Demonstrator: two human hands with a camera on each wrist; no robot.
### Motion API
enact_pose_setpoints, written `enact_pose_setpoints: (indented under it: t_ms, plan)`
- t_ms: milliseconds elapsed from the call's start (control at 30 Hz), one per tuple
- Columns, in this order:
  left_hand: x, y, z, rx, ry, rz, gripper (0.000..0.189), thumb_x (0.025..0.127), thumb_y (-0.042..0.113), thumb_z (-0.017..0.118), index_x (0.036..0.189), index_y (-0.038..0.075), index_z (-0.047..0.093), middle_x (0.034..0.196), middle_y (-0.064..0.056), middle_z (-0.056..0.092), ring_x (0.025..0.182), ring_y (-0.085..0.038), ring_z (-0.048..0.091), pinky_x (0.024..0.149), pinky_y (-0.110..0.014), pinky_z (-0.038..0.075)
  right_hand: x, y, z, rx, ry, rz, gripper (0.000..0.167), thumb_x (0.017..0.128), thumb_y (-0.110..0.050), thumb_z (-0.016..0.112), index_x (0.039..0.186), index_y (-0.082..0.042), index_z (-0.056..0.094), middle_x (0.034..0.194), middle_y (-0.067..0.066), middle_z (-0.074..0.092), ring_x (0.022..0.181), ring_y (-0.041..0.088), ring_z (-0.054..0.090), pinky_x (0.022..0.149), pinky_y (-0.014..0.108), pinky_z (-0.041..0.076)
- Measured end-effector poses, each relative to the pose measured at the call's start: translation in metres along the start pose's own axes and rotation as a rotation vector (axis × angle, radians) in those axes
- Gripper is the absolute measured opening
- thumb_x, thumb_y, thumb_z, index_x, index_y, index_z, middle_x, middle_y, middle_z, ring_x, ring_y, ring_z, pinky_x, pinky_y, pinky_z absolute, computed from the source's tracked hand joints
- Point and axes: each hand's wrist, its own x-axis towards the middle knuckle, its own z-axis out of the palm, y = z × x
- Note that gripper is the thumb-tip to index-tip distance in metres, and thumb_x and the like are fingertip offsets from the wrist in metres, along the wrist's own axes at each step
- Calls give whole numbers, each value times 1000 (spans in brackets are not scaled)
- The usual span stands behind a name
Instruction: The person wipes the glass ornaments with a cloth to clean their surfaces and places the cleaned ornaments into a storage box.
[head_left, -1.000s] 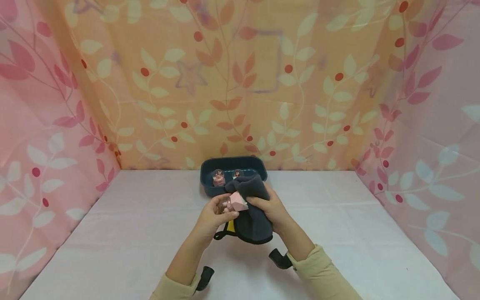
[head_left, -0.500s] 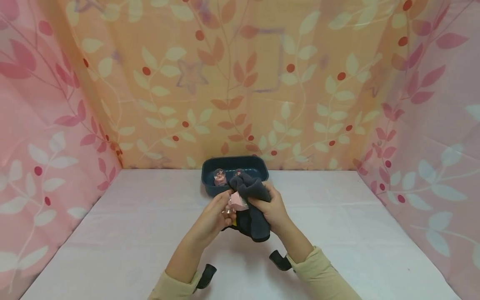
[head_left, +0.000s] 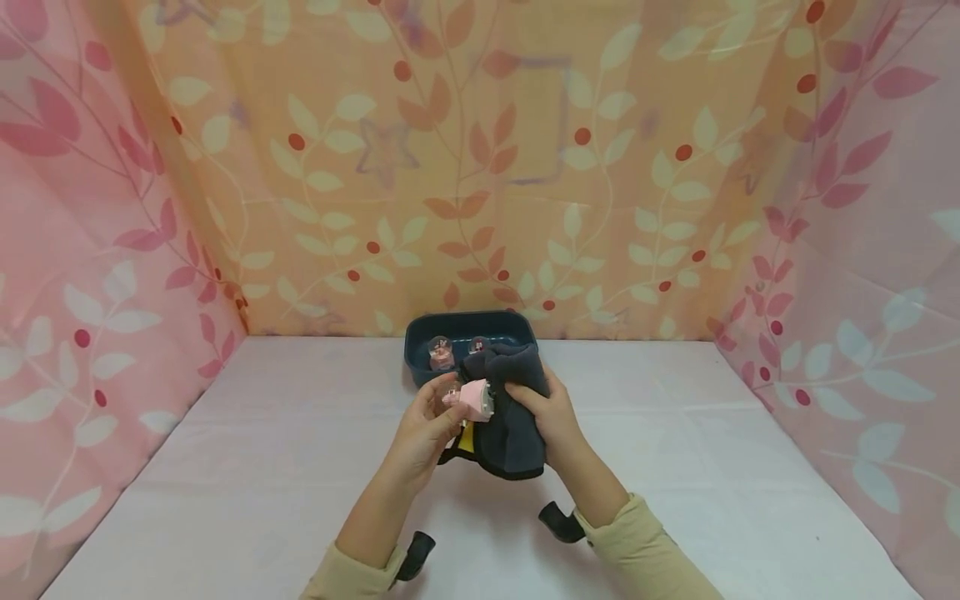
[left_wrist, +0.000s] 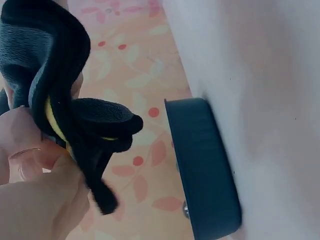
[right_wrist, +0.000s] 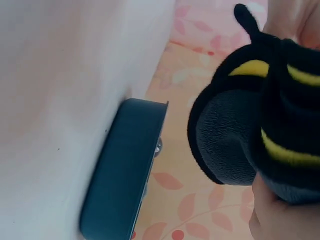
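Note:
My left hand (head_left: pixel 420 432) pinches a small snow globe by its clear dome, tipped sideways, with its pink base (head_left: pixel 476 401) towards the right. My right hand (head_left: pixel 557 423) grips a folded dark grey cloth (head_left: pixel 517 446) with black edging and a hanging loop. The cloth lies right beside the base's underside; whether they touch, I cannot tell. In the left wrist view the pink base (left_wrist: pixel 20 130) shows at the left edge, partly behind the hand. Yellow stripes show on the cloth (right_wrist: pixel 225 135) in the right wrist view, where the globe is hidden.
Behind the hands, a dark blue bin (head_left: pixel 420 372) stands against the patterned backdrop. Inside it are a pink-based snow globe (head_left: pixel 441 356) and a second globe (head_left: pixel 478 345), partly hidden by the cloth. White cloth covers the table (head_left: pixel 262 433).
The left hand has turned the snow globe: half a second ago its dome pointed lower, and now it lies sideways. The cloth has shifted and opened slightly around the right hand.

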Motion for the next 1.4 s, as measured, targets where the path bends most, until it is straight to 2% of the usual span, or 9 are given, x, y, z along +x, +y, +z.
enact_pose_setpoints:
  t_ms: [133, 300, 467, 567, 700, 833, 1067, 1267, 1400]
  plan:
    - [0, 2, 2, -28, 11, 48, 55, 92, -2, 62, 140, 1, 37, 131, -16, 40, 101, -22, 46, 82, -23, 46, 0, -4, 0, 103, -71, 75, 40, 94, -6, 53, 132, -3, 42, 108, 7, 60, 90, 16, 66, 79, 31, 54]
    - [0, 3, 5, -54, 25, 46, 58, 88, -12, 61, 140, -4, 37, 148, -20, 29, 124, -30, 39, 97, -28, 44, -1, -4, 4, 131, -139, 110, 43, 94, -4, 51, 135, -4, 39, 113, 6, 58, 94, 16, 65, 83, 32, 53]
    - [0, 3, 7, 51, 52, 9, 57, 89, -1, 66, 141, 4, 44, 134, -19, 42, 110, -28, 47, 90, -28, 48, -1, 0, 7, 100, -23, 36, 43, 90, 3, 55, 131, -1, 45, 111, 6, 59, 92, 16, 63, 81, 30, 53]
    - [1, 3, 7, 94, 17, -13, 61, 91, 8, 67, 145, 10, 40, 136, -20, 41, 109, -29, 47, 89, -32, 47, -1, 3, 7, 81, 40, -11, 40, 87, 6, 58, 125, -1, 50, 109, 6, 58, 92, 16, 62, 79, 30, 53]
    - [2, 2, 7, 5, -70, -27, 67, 95, 13, 61, 151, 5, 24, 148, -22, 26, 108, -24, 51, 91, -29, 46, -1, 7, 7, 42, 76, -53, 34, 85, 7, 61, 118, 0, 54, 106, 7, 58, 93, 18, 61, 78, 30, 54]
    - [4, 2, 10, -29, -47, -50, 66, 98, 17, 55, 150, -1, 19, 143, -23, 29, 96, -17, 52, 81, -24, 43, 0, 10, 8, -9, 69, -81, 29, 86, 6, 63, 113, 0, 54, 106, 9, 58, 94, 19, 59, 78, 31, 54]
    - [10, 1, 12, -36, 43, -105, 54, 96, 14, 60, 138, -10, 35, 125, -20, 43, 93, -21, 49, 77, -25, 42, 1, 8, 2, 3, 94, -15, 38, 89, 0, 61, 126, 1, 51, 113, 12, 58, 96, 19, 63, 80, 32, 54]
    - [18, 1, 10, -84, 61, -120, 53, 95, 6, 60, 141, 1, 34, 120, -14, 41, 83, -15, 50, 67, -22, 39, 2, 1, -9, 52, 148, 57, 40, 91, -2, 60, 129, -1, 47, 107, 10, 60, 89, 17, 66, 77, 32, 54]
    - [28, 2, 9, -12, 90, -98, 52, 94, 6, 62, 138, -3, 34, 116, -12, 43, 86, -14, 54, 71, -24, 42, 1, -4, -18, 61, 176, 79, 41, 92, -4, 60, 130, -2, 46, 104, 7, 60, 86, 17, 66, 76, 31, 54]
